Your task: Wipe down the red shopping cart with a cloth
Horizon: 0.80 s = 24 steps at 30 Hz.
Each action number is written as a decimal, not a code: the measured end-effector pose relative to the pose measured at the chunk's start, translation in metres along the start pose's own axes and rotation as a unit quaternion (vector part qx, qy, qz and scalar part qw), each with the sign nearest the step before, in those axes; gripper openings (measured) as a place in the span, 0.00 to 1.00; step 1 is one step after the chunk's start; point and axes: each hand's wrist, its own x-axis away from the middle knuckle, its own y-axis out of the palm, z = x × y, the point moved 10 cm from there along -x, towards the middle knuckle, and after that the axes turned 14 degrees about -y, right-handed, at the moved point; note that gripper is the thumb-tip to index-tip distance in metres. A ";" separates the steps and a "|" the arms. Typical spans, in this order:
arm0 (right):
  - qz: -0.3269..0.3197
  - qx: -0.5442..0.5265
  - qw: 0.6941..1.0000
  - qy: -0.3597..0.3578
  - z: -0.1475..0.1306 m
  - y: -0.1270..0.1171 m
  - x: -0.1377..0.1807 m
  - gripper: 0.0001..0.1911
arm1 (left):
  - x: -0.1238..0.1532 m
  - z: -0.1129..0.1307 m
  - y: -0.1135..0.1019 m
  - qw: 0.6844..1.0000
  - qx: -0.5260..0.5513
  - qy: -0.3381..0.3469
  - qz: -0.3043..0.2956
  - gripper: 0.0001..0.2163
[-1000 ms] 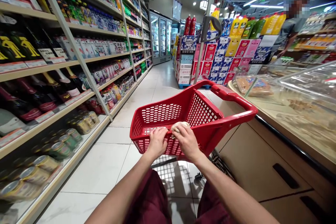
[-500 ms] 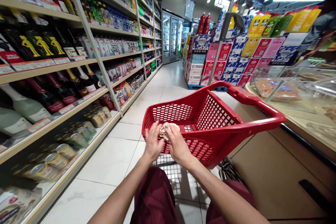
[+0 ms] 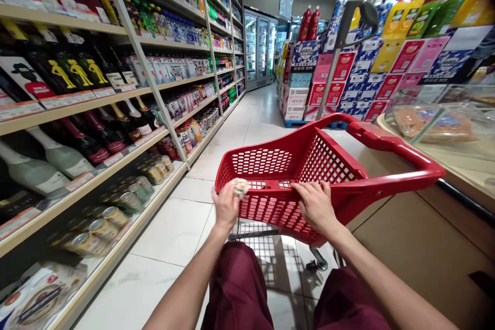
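In the head view a red plastic shopping cart (image 3: pixel 266 221) with perforated sides stands before my knees. My left hand (image 3: pixel 225 207) is closed around a crumpled whitish cloth (image 3: pixel 240 187) at the near left corner of its basket. The cloth is bunched up, partly hidden by the fingers, and close to the rim. Farther right, my right hand (image 3: pixel 316 207) has its fingers hooked over the near rim, holding the cart there. Inside the basket I see only the slotted floor and the slanted lattice panel (image 3: pixel 327 157).
Shelves of bottles and cans (image 3: pixel 116 216) line the left side. On the right is a counter (image 3: pixel 433 149) with packaged food. Stacked drink cartons (image 3: pixel 344 82) and a metal pole (image 3: pixel 328 82) stand ahead. The tiled aisle (image 3: pixel 247 113) runs to glass-door fridges (image 3: pixel 261 46).
Both hands were together on the cloth. My right hand has let go of it and moved right onto the cart's rim. The cloth stays in my left hand.
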 end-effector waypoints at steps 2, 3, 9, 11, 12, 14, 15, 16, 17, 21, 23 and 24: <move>0.012 -0.006 1.000 -0.002 -0.007 0.000 -0.002 0.18 | 0.006 0.025 0.016 0.998 0.012 0.061 -0.033 0.15; 0.017 -0.008 1.000 -0.007 -0.009 0.000 -0.002 0.18 | 0.008 0.032 0.021 0.995 0.018 0.084 -0.044 0.15; 0.036 -0.014 0.999 -0.014 -0.011 -0.001 0.001 0.18 | -0.004 -0.043 -0.008 0.996 -0.020 -0.072 0.054 0.14; 0.041 -0.016 0.999 -0.004 -0.010 -0.003 0.001 0.18 | -0.002 -0.038 -0.007 0.997 -0.011 -0.053 0.050 0.14; 0.042 -0.017 0.999 -0.002 -0.009 -0.003 0.002 0.18 | 0.000 -0.025 -0.002 0.999 0.001 -0.013 0.033 0.14; 0.041 -0.018 0.999 -0.005 -0.006 -0.005 0.003 0.19 | 0.007 0.000 0.007 0.998 0.021 0.066 -0.007 0.14; 0.042 -0.015 0.999 -0.005 -0.004 -0.007 0.004 0.19 | 0.008 0.005 0.009 0.996 0.024 0.080 -0.016 0.14; 0.046 -0.010 0.999 -0.003 -0.001 -0.009 0.005 0.20 | 0.007 0.003 0.008 0.997 0.022 0.068 -0.014 0.14; 0.051 -0.005 0.999 0.001 0.002 -0.011 0.006 0.21 | 0.004 -0.006 0.005 0.999 0.015 0.035 0.000 0.14; 0.055 0.009 0.998 0.020 0.008 -0.014 0.007 0.21 | -0.001 -0.029 -0.003 0.997 -0.004 -0.064 0.046 0.15; 0.045 0.014 0.999 0.024 0.008 -0.013 0.006 0.20 | 0.003 -0.003 0.010 1.000 0.013 0.012 0.005 0.15; 0.040 0.015 0.999 0.022 0.008 -0.012 0.005 0.20 | 0.005 0.008 0.015 0.998 0.023 0.050 -0.016 0.15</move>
